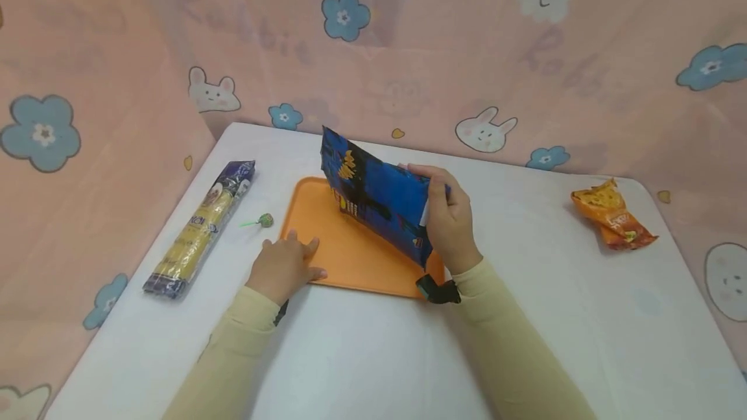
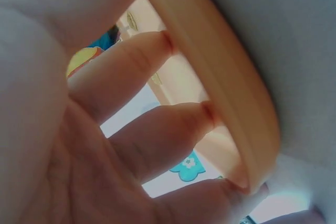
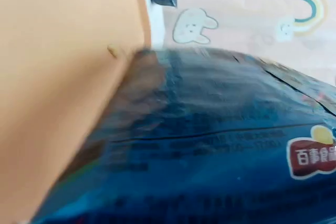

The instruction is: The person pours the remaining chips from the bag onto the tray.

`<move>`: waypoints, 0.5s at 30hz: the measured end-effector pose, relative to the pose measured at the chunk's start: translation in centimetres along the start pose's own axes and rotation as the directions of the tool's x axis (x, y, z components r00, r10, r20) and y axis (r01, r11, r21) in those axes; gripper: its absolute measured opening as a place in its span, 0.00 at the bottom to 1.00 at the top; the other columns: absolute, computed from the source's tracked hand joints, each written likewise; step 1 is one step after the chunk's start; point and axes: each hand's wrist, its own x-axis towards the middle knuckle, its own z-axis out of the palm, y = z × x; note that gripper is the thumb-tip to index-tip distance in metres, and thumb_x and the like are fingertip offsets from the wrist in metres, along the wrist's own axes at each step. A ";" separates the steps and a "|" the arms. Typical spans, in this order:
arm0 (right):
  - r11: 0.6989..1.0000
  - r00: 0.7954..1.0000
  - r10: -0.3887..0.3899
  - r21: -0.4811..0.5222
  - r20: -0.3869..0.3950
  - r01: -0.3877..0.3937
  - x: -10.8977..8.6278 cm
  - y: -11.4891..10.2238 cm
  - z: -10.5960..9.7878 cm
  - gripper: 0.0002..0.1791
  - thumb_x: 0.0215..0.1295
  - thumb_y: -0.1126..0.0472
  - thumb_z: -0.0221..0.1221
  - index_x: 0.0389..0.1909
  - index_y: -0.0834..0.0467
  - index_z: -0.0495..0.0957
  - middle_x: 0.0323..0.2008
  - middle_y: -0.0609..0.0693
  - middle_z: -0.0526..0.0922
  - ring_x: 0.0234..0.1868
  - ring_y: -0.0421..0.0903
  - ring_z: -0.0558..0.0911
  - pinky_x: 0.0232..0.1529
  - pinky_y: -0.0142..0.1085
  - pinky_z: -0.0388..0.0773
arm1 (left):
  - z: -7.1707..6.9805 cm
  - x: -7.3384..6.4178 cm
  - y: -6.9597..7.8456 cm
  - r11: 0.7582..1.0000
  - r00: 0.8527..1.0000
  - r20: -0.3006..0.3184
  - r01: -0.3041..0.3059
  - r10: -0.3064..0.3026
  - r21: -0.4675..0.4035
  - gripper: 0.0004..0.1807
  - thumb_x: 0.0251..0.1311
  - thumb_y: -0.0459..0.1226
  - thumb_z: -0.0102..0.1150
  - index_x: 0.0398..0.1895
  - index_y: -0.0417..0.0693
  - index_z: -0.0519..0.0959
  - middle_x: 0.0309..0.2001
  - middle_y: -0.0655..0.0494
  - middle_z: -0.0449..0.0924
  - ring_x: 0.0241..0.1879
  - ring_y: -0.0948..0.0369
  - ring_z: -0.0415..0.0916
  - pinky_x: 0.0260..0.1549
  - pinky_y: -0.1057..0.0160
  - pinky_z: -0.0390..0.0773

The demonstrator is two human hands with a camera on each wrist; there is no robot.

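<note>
A dark blue snack bag (image 1: pixel 379 190) is held at its right end by my right hand (image 1: pixel 452 219), thumb on the near face. It stands tilted over an orange tray (image 1: pixel 344 255); whether its lower edge touches the tray I cannot tell. In the right wrist view the bag (image 3: pixel 210 145) fills much of the picture, with a red logo on it. My left hand (image 1: pixel 283 268) is at the tray's near left corner, fingers spread. The left wrist view shows its fingertips (image 2: pixel 157 43) touching the tray's rim (image 2: pixel 220 72).
Left of the tray lie a long clear-and-blue pack of yellow noodles (image 1: pixel 201 229) and a small lollipop (image 1: pixel 265 220) with a green stick. An orange snack bag (image 1: pixel 613 216) lies at the far right of the white table (image 1: pixel 543 264). A patterned pink cloth (image 1: pixel 408 50) hangs behind.
</note>
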 end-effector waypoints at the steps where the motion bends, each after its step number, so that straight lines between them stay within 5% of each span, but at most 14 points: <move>1: 1.000 1.000 0.015 -0.006 -0.004 -0.015 -0.1 0.4 0.0 0.29 0.89 0.46 0.39 0.63 0.63 0.80 0.55 0.53 0.86 0.45 0.40 0.85 0.48 0.29 0.84 | 0.0 0.0 0.0 1.000 1.000 0.000 0.002 -0.002 -0.007 0.36 0.63 0.52 0.73 0.70 0.45 0.80 0.61 0.24 0.77 0.52 0.31 0.82 0.63 0.27 0.70; 6: 0.999 0.999 0.027 0.024 -0.045 -0.026 0.0 0.7 -0.5 0.31 0.88 0.43 0.40 0.64 0.62 0.81 0.41 0.53 0.85 0.34 0.43 0.84 0.39 0.30 0.85 | 0.0 0.0 0.0 1.000 1.000 0.013 0.005 -0.005 -0.002 0.36 0.64 0.53 0.72 0.71 0.45 0.79 0.60 0.25 0.77 0.51 0.31 0.82 0.63 0.27 0.69; 9: 0.999 0.999 0.026 0.039 -0.039 -0.025 0.1 0.0 -0.9 0.31 0.88 0.44 0.40 0.64 0.63 0.80 0.46 0.48 0.85 0.39 0.43 0.84 0.41 0.30 0.85 | 0.0 0.0 0.0 1.000 0.999 0.027 0.018 -0.018 0.005 0.36 0.64 0.53 0.72 0.72 0.46 0.79 0.63 0.24 0.76 0.53 0.31 0.82 0.64 0.27 0.69; 15: 0.984 0.985 -0.124 0.111 -0.117 0.137 0.6 -3.4 -1.8 0.36 0.81 0.36 0.47 0.62 0.64 0.81 0.55 0.55 0.84 0.45 0.46 0.84 0.48 0.31 0.84 | 0.0 0.0 0.0 1.000 1.000 0.007 0.021 -0.021 0.001 0.37 0.63 0.53 0.73 0.71 0.45 0.80 0.59 0.27 0.79 0.50 0.33 0.84 0.64 0.27 0.69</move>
